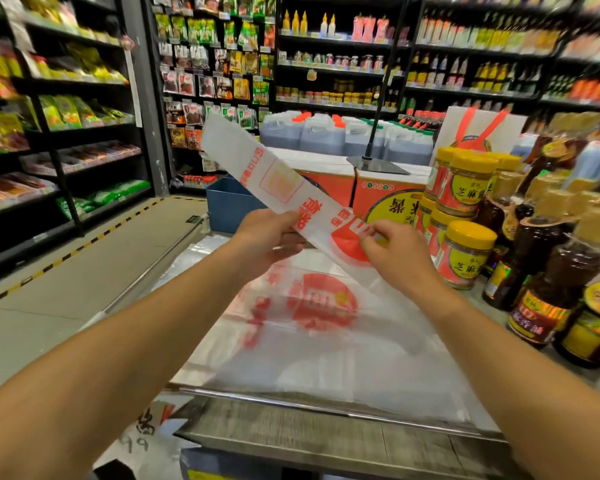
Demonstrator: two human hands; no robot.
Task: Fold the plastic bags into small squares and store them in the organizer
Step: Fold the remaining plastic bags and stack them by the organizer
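I have both bare arms stretched forward. My left hand (269,233) pinches the bag (278,183), thumb on top; my right hand (397,249) grips it with curled fingers (371,237).

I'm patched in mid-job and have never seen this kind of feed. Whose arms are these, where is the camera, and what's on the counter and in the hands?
There is no machine: these are a person's bare arms, filmed by one wide-angle camera worn on the head, looking down in a shop aisle. The left hand and the right hand each pinch a white plastic bag with red print, folded into a long narrow strip, held in the air. Below it, more translucent white bags with red print lie flat on the metal-edged counter. Yellow-lidded jars and dark brown sauce bottles stand on the right.
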